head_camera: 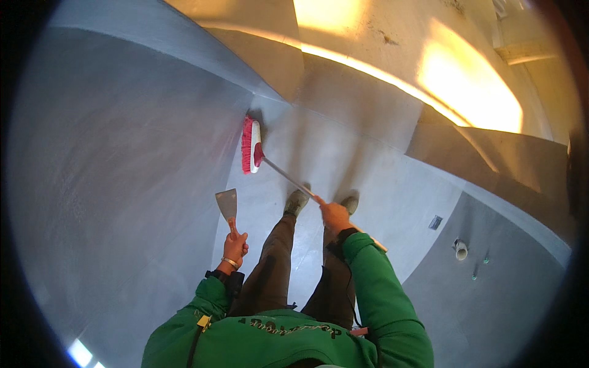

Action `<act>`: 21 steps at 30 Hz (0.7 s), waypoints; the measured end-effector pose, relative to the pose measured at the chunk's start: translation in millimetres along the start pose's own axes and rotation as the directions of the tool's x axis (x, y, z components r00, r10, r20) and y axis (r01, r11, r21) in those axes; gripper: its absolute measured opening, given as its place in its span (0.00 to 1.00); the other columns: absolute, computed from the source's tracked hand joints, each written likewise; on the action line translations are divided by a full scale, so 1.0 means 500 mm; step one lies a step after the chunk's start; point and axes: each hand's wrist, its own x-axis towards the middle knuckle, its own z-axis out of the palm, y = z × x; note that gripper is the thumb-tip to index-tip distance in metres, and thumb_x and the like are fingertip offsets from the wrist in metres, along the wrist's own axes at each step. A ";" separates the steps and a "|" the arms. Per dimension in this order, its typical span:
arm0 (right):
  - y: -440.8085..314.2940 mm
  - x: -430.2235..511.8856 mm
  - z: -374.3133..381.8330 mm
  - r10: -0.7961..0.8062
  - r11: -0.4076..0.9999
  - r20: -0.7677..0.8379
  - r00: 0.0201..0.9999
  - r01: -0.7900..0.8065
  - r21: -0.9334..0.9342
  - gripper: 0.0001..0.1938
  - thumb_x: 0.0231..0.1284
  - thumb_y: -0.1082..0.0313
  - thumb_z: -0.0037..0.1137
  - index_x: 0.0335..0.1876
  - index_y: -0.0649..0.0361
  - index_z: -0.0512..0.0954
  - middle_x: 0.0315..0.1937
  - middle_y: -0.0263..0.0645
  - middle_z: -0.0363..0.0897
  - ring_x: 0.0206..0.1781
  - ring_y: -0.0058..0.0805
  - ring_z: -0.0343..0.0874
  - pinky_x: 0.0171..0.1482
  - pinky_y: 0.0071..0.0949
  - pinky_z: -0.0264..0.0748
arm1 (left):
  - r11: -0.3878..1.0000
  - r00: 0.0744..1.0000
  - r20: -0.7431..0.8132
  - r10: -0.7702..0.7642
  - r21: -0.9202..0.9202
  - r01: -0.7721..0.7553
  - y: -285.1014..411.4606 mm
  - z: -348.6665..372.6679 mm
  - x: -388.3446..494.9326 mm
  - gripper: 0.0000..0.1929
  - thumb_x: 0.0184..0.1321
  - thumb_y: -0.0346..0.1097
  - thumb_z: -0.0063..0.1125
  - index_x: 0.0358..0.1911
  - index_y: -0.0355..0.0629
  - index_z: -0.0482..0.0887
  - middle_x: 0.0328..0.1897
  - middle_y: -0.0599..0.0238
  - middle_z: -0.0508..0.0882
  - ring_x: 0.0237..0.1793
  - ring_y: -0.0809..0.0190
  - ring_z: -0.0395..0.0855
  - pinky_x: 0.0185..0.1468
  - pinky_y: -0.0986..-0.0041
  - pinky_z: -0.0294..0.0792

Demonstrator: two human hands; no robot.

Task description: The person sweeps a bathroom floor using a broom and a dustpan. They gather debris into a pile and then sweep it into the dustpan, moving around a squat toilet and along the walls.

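Observation:
My left hand (235, 248) grips the handle of a putty knife (227, 205), its broad metal blade pointing away from me near the left wall. In my right hand (335, 215) is the long handle of a push broom (256, 146). The broom has a white and red head with red bristles, which face the left wall by the floor's far corner. Whether the bristles touch the wall is hard to tell. The rear end of the broom handle sticks out past my right wrist.
A smooth grey wall (124, 152) rises on the left. My shoes (297, 202) stand on the pale floor (382, 175). To the right, a floor drain (435, 222) lies near a wall with a pipe stub (460, 250) and small green plugs (486, 260). Sunlight falls on the far wall (469, 83).

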 end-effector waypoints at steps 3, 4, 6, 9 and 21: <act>0.066 -0.061 -0.003 0.062 0.994 -0.028 0.998 -0.059 0.094 0.22 0.59 0.63 0.38 0.60 0.36 0.60 0.26 0.49 0.76 0.28 0.49 0.75 0.31 0.45 0.71 | 1.000 1.000 0.020 -0.008 0.010 0.008 0.004 0.008 -0.009 0.13 0.50 0.32 0.59 0.28 0.48 0.65 0.18 0.72 0.69 0.12 0.73 0.68 0.13 0.84 0.60; 0.089 -0.100 -0.006 0.118 0.990 -0.036 0.992 -0.115 0.084 0.21 0.59 0.62 0.37 0.60 0.36 0.60 0.25 0.48 0.76 0.28 0.49 0.75 0.31 0.45 0.70 | 1.000 0.999 0.034 0.012 0.024 -0.013 0.005 0.012 -0.014 0.13 0.50 0.32 0.59 0.28 0.48 0.65 0.18 0.72 0.69 0.12 0.73 0.68 0.13 0.84 0.60; 0.127 -0.181 -0.012 0.230 0.970 -0.054 0.972 -0.225 0.088 0.21 0.59 0.61 0.36 0.60 0.36 0.59 0.24 0.48 0.75 0.28 0.49 0.75 0.31 0.46 0.69 | 1.000 0.998 0.054 0.016 0.025 -0.018 0.008 0.021 -0.023 0.13 0.50 0.31 0.59 0.29 0.48 0.65 0.18 0.73 0.69 0.13 0.73 0.68 0.13 0.85 0.60; 0.161 -0.277 -0.019 0.371 0.923 -0.019 0.928 -0.367 0.117 0.20 0.60 0.58 0.36 0.60 0.35 0.59 0.26 0.49 0.76 0.31 0.50 0.76 0.33 0.48 0.70 | 1.000 0.996 0.085 0.020 0.016 -0.021 0.017 0.036 -0.038 0.13 0.50 0.31 0.60 0.29 0.48 0.65 0.18 0.73 0.70 0.13 0.73 0.68 0.13 0.85 0.61; 0.098 -0.471 0.050 0.521 0.785 0.079 0.850 -0.514 0.347 0.21 0.61 0.55 0.37 0.61 0.36 0.59 0.25 0.52 0.76 0.30 0.52 0.75 0.34 0.49 0.70 | 0.975 0.987 0.148 0.056 0.203 -0.086 0.023 0.063 -0.052 0.11 0.53 0.36 0.58 0.29 0.50 0.65 0.17 0.74 0.69 0.13 0.74 0.67 0.13 0.86 0.60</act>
